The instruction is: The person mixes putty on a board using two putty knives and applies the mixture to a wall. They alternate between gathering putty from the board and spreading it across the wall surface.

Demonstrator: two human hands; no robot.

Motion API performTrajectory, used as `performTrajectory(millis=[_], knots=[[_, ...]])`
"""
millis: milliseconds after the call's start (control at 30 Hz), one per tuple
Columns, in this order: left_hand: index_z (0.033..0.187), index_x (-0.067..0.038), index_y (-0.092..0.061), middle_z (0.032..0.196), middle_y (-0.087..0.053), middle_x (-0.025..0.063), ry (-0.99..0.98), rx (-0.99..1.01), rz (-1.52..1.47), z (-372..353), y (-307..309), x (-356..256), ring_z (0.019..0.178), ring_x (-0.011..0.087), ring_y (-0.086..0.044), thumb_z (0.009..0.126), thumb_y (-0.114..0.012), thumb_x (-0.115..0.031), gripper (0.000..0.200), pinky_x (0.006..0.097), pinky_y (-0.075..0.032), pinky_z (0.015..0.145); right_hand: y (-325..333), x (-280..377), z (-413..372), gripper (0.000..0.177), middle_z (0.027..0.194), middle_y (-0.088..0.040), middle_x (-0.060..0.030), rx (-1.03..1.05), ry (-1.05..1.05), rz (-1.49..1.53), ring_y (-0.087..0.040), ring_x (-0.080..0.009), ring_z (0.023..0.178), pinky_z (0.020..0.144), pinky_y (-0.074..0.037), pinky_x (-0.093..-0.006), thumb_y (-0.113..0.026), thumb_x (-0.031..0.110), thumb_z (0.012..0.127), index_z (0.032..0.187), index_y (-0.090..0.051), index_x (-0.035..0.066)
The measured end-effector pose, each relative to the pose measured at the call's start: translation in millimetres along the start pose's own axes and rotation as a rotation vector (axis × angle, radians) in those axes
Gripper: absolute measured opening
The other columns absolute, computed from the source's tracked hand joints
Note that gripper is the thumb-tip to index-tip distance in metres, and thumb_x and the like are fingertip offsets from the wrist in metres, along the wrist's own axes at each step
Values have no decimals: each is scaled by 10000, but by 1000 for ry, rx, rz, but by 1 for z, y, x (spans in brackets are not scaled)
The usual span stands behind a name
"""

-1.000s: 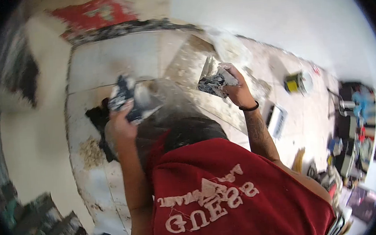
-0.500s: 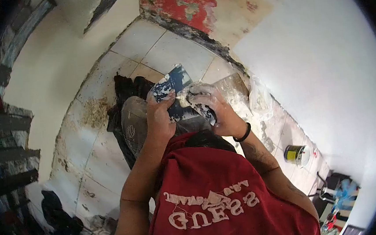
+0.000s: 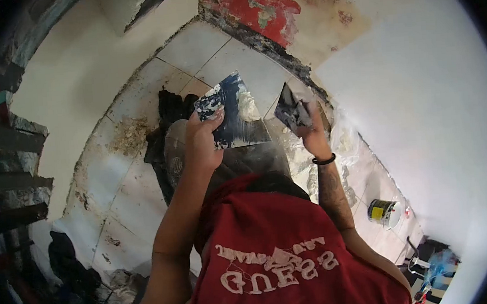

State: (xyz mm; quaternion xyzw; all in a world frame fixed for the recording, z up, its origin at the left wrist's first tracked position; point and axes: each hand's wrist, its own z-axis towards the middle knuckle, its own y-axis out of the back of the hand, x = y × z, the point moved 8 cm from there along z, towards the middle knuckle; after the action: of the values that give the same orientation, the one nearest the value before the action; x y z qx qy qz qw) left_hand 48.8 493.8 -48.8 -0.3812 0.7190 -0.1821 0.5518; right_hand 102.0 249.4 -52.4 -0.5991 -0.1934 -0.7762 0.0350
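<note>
My left hand (image 3: pixel 201 138) grips a wide blue putty spreader (image 3: pixel 230 118) by its left edge, thumb lying on its face. A white lump of putty (image 3: pixel 247 107) sits near the spreader's right side, with more smeared at its upper left. To the right, apart from it, my right hand (image 3: pixel 314 132) is closed around a smaller dark scraper (image 3: pixel 291 109) streaked with pale putty. Its fingers are partly hidden behind the scraper. Both tools are held up above my knees (image 3: pixel 250 162).
Putty-smeared plastic (image 3: pixel 342 138) lies on the tiled floor (image 3: pixel 135 189) beside the right wall (image 3: pixel 405 93). Further along stands a small bucket (image 3: pixel 383 213) with a yellow label. Crumbled debris (image 3: pixel 130 133) lies at left. Peeling red paint (image 3: pixel 258 11) shows on the wall ahead.
My right hand has moved right, away from the spreader, taking the dark scraper with it. The spreader's face is now exposed, showing the putty lump. My left hand stays nearly in place.
</note>
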Motion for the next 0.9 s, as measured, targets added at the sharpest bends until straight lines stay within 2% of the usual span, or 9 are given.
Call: performTrajectory(millis=[100, 200, 367, 500, 600, 733, 767, 867, 900], knots=[[956, -42, -570, 882, -616, 39, 25, -19, -8, 7, 0, 6, 792, 140, -609, 815, -554, -8, 147, 289, -515, 707, -16, 85, 15, 716, 1251, -446, -128, 31, 111, -126, -430, -249, 1193, 1007, -315, -336, -411, -199, 601, 1264, -397, 71], [972, -33, -569, 891, -610, 49, 61, -58, 76, 6, 0, 11, 799, 156, -610, 821, -555, -28, 152, 304, -517, 714, -28, 93, 28, 732, 1254, -442, -114, 105, 250, -221, -424, -229, 1195, 1011, -309, -324, -415, -204, 586, 1264, -399, 71], [993, -18, -568, 899, -599, 65, 23, -97, 244, 7, 16, 5, 803, 185, -612, 824, -586, -76, 179, 325, -515, 712, -43, 58, 41, 785, 1266, -437, -57, 153, 46, 49, -412, -200, 1201, 1005, -296, -286, -401, -181, 553, 1296, -384, 70], [969, -17, -568, 904, -601, 67, -26, -102, 39, 17, 35, 16, 790, 188, -608, 826, -582, -76, 155, 329, -509, 711, -58, 43, 32, 808, 1235, -451, -41, 38, -227, 657, -402, -173, 1195, 998, -297, -263, -405, -178, 527, 1298, -391, 63], [959, -21, -567, 906, -604, 67, -26, -145, 54, 16, 39, 15, 783, 186, -605, 828, -577, -75, 141, 323, -498, 698, -68, 44, 27, 800, 1242, -445, -45, 56, -211, 675, -414, -174, 1183, 990, -308, -262, -416, -172, 524, 1288, -400, 64], [956, -23, -567, 890, -605, 62, -37, -132, 170, 20, 37, 12, 761, 176, -597, 834, -565, -73, 132, 315, -482, 679, -59, 52, 34, 741, 1240, -459, -103, 156, 39, -24, -429, -246, 1196, 1016, -300, -320, -393, -187, 563, 1270, -395, 35], [955, -22, -567, 882, -605, 60, -28, -125, 185, 23, 38, 14, 753, 173, -594, 836, -563, -73, 130, 313, -478, 674, -59, 64, 41, 705, 1241, -461, -174, 179, 220, -264, -416, -336, 1208, 1039, -280, -354, -394, -193, 578, 1253, -403, 12], [924, -28, -570, 855, -596, 32, 43, -106, 360, 29, 33, 13, 743, 132, -569, 846, -536, -26, 85, 283, -467, 678, -79, 58, 59, 679, 1232, -468, -228, 421, 211, -313, -407, -386, 1200, 1035, -298, -387, -427, -168, 586, 1242, -420, 7], [928, -26, -568, 849, -593, 38, 49, -98, 362, 35, 34, 16, 747, 142, -569, 845, -546, -39, 87, 291, -462, 672, -78, 9, 56, 628, 1175, -503, -193, 361, 185, -396, -481, -332, 1134, 989, -363, -384, -384, -160, 604, 1203, -465, 10]])
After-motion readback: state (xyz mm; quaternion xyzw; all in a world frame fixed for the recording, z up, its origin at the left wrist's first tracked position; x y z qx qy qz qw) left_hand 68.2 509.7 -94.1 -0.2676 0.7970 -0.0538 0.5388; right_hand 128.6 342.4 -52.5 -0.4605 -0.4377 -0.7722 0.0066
